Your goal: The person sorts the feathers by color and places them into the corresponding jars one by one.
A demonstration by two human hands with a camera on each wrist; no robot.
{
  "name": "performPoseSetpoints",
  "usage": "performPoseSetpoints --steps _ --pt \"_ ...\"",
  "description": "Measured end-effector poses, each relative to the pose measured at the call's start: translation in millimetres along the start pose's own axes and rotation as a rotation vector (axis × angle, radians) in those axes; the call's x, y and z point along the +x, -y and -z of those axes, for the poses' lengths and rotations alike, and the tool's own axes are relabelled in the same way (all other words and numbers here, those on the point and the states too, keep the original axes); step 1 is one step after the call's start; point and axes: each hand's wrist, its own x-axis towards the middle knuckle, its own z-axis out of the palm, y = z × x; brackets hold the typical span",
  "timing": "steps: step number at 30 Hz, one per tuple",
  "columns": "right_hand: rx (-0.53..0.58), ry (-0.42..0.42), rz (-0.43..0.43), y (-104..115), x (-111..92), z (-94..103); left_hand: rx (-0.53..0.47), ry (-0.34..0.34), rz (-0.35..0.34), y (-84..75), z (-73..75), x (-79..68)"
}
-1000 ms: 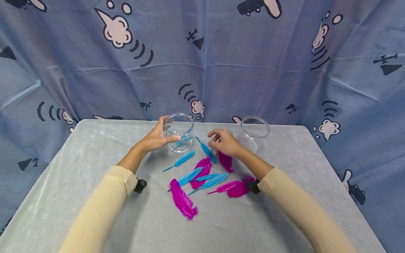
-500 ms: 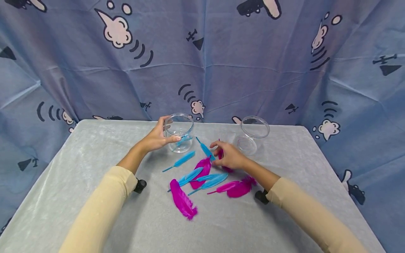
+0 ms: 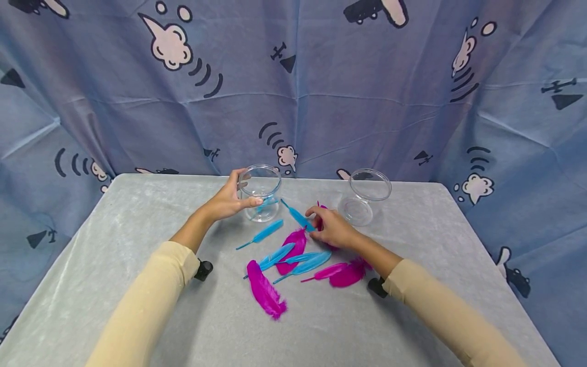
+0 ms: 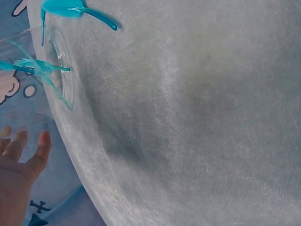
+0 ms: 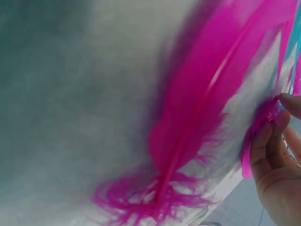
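Observation:
My left hand [image 3: 229, 200] grips a clear round jar [image 3: 270, 206] from its left side, thumb in front and fingers behind. Blue feathers [image 4: 40, 66] show inside the jar in the left wrist view, where the hand [image 4: 19, 174] is partly cut off. My right hand [image 3: 337, 227] pinches the lower end of a blue feather [image 3: 295, 215], whose quill points toward the jar. Behind the right fingers is a magenta feather [image 3: 322, 205], mostly hidden by the hand. In the right wrist view, the thumb and fingers [image 5: 275, 141] meet close beside magenta fluff.
A second clear jar [image 3: 357, 211] stands at the back right. Several blue feathers [image 3: 307, 264] and magenta feathers [image 3: 266, 290] lie in a loose group on the grey cloth-covered table [image 3: 183, 316]. A blue patterned curtain [image 3: 238, 102] hangs behind the table.
My right hand has come down and back toward me from near the second jar to the blue feather, which has shifted slightly left. The left hand and its jar have stayed in place.

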Motion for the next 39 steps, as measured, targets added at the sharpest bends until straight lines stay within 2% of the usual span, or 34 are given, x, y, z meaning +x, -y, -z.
performPoseSetpoints --steps 15,21,28,39 --pt "0.019 -0.157 -0.004 -6 1 2.9 -0.002 -0.003 0.007 -1.5 -0.3 -1.1" --pt "0.043 -0.235 -0.033 -5 0 12.7 -0.002 -0.004 0.013 -1.5 -0.8 -1.6" --pt "0.102 -0.357 -0.009 2 1 32.8 0.001 -0.001 0.011 -1.3 -1.2 -1.0" --pt "0.227 -0.364 -0.023 15 4 61.0 -0.005 0.009 0.010 -1.0 -0.1 -0.7"
